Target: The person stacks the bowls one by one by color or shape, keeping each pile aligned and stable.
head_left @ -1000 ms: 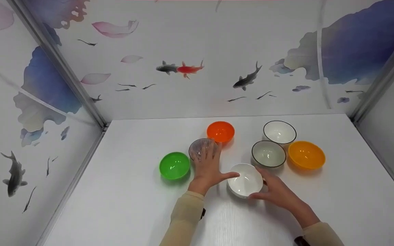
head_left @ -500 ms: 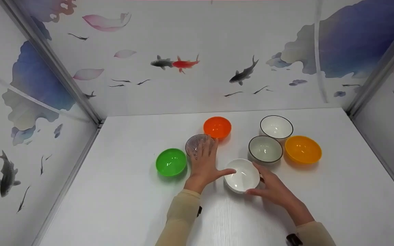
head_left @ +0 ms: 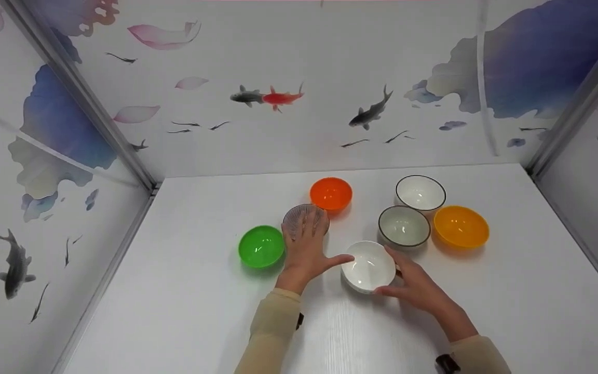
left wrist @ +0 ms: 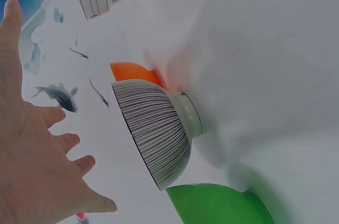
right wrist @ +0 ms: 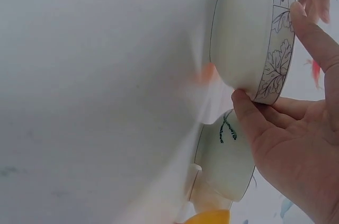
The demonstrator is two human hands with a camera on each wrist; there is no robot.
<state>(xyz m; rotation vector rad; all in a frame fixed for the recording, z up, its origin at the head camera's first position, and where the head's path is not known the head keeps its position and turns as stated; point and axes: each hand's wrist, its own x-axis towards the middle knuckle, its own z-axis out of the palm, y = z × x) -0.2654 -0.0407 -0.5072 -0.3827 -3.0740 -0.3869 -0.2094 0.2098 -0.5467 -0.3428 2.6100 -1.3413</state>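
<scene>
My right hand grips the right side of a white bowl, thumb on its near side and fingers on its far side. In the right wrist view this bowl shows a leaf-patterned band below its rim. My left hand is spread, palm down, above a bowl with thin dark stripes, its thumb reaching to the white bowl's left rim in the head view. The left wrist view shows the left hand apart from the striped bowl, with nothing in its fingers.
A green bowl stands left of the striped one, an orange-red bowl behind it. To the right are a grey-green dark-rimmed bowl, a white dark-rimmed bowl and a yellow-orange bowl. Printed walls enclose the white table.
The head view has shifted slightly. My left hand has moved a little to the left over the striped bowl; my right hand keeps its grip on the white bowl.
</scene>
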